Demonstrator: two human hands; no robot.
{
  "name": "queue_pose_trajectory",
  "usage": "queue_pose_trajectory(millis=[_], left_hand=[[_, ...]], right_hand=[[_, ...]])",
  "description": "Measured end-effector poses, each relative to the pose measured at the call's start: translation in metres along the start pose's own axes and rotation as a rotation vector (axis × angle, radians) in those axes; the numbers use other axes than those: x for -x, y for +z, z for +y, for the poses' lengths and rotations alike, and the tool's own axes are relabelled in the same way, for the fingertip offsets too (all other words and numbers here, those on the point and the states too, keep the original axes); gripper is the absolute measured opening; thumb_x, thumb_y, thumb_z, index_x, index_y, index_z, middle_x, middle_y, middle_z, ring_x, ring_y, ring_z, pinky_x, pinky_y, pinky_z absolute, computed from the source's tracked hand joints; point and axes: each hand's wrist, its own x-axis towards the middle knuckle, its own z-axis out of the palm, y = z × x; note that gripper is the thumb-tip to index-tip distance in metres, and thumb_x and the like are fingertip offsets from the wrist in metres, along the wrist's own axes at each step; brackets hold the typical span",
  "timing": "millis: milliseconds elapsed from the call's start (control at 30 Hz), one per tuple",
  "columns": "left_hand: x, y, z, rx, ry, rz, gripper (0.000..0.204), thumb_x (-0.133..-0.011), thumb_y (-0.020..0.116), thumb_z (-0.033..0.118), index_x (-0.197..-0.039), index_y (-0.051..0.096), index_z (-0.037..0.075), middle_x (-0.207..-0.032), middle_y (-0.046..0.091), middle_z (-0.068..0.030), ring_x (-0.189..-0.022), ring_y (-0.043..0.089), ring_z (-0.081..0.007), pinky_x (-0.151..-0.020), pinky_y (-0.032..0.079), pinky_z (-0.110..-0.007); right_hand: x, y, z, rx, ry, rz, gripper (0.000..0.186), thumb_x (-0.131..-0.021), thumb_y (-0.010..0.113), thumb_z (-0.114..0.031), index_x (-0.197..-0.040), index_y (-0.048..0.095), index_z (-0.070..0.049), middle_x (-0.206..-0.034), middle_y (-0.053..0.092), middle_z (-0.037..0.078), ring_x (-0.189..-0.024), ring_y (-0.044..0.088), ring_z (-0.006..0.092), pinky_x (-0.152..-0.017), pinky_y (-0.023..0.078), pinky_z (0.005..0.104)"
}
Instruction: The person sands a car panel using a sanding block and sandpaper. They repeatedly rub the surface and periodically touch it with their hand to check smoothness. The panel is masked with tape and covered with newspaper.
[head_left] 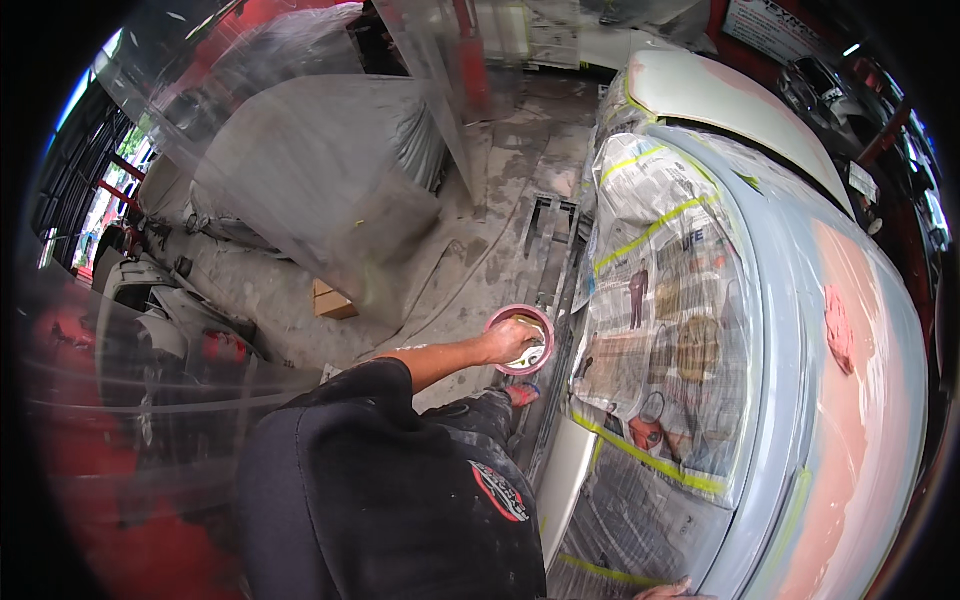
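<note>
My left hand [513, 341] is closed over the opening of a round pink-rimmed bucket [546, 323], held low beside the car. Its fingers look curled, and the grip itself is partly hidden; something pale shows inside the bucket. At the bottom edge, my right hand [675, 592] shows only in part, its fingers lying flat on the car [770, 330] near the masked side window. Newspaper [650, 300], clear plastic film and yellow-green tape [650, 462] cover the car's glass. The roof is patchy grey, white and pink. A pink cloth-like piece [839, 335] lies on it.
A covered vehicle [310, 150] stands at the far left behind hanging clear plastic sheeting. On the dusty floor are a small cardboard box [332, 299] and a metal floor jack or rail [550, 225]. Car panels [165, 320] lean at the left.
</note>
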Motion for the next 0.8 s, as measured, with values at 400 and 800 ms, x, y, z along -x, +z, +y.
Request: queue_pose_trajectory(millis=[400, 800], left_hand=[[-0.041, -0.02, 0.056, 0.303, -0.061, 0.061, 0.026, -0.092, 0.061, 0.009, -0.116, 0.07, 0.003, -0.104, 0.072, -0.0202, -0.094, 0.07, -0.0319, -0.085, 0.054, -0.04], [-0.047, 0.013, 0.207, 1.02, -0.096, -0.271, 0.034, -0.097, 0.062, 0.009, -0.13, 0.063, 0.002, -0.106, 0.069, -0.0022, -0.094, 0.061, -0.0073, -0.085, 0.05, -0.025]], right_hand=[[-0.041, 0.002, -0.052, -0.24, 0.028, 0.018, 0.069, -0.105, 0.048, -0.045, -0.155, 0.037, 0.001, -0.159, 0.037, 0.023, -0.148, 0.032, 0.0442, -0.121, 0.023, 0.0563], [-0.023, -0.087, -0.045, -0.823, 0.149, -0.207, 0.041, -0.091, 0.067, -0.014, -0.127, 0.064, 0.004, -0.138, 0.057, 0.027, -0.131, 0.05, 0.0473, -0.112, 0.036, 0.0566]])
